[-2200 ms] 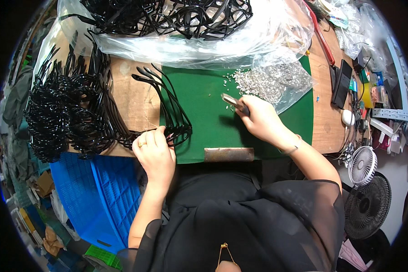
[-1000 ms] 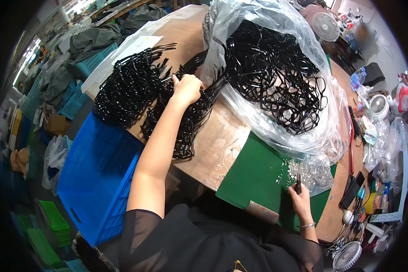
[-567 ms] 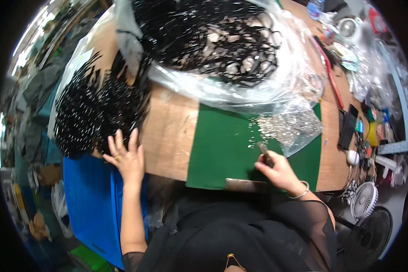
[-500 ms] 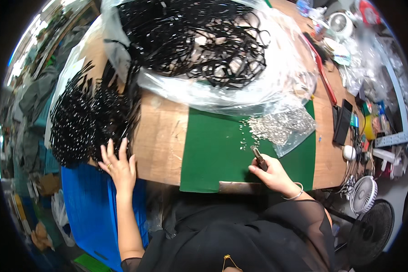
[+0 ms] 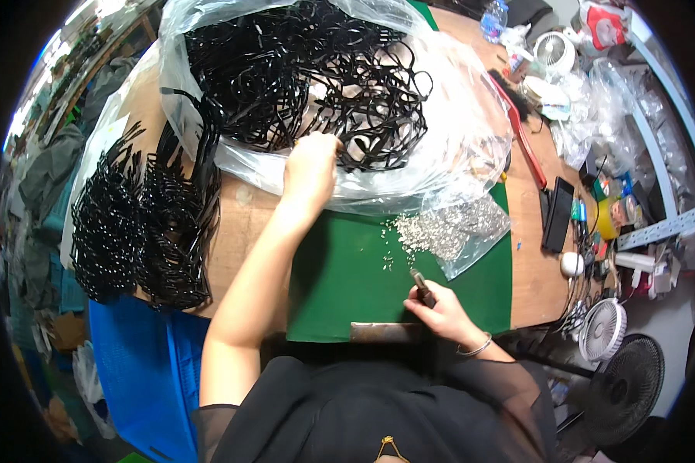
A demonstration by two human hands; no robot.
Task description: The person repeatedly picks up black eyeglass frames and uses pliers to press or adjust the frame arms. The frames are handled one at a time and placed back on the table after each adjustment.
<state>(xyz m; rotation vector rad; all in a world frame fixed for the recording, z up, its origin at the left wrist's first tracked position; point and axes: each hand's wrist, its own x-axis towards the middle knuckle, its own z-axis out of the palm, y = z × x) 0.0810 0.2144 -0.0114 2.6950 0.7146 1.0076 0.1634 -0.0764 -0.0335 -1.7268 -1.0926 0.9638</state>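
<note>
My left hand [image 5: 312, 171] reaches across into the clear plastic bag [image 5: 251, 171], at the near edge of a heap of thin black straps [image 5: 247, 85]. Its fingers are curled together; what they hold, if anything, is hidden. My right hand [image 5: 446, 312] is closed around what looks like small dark-handled pliers [image 5: 422, 288], metal tip pointing away from me. Just beyond that tip, many tiny silvery metal pieces [image 5: 417, 234] spill from a small clear bag [image 5: 471, 251] onto the green mat [image 5: 332, 285]. Bundled black straps [image 5: 170, 231] hang over the table's left edge.
A blue plastic crate [image 5: 135, 370] stands below the table's left edge. Along the right side lie a red-handled brush [image 5: 517, 127], a black phone [image 5: 557, 214] and cables. Small white fans [image 5: 601, 328] and a larger black fan [image 5: 624, 386] stand farther right.
My left hand has left the bundled straps on the left and moved up and right into the big bag. My right hand keeps the pliers near the metal pieces. The whole view has shifted slightly.
</note>
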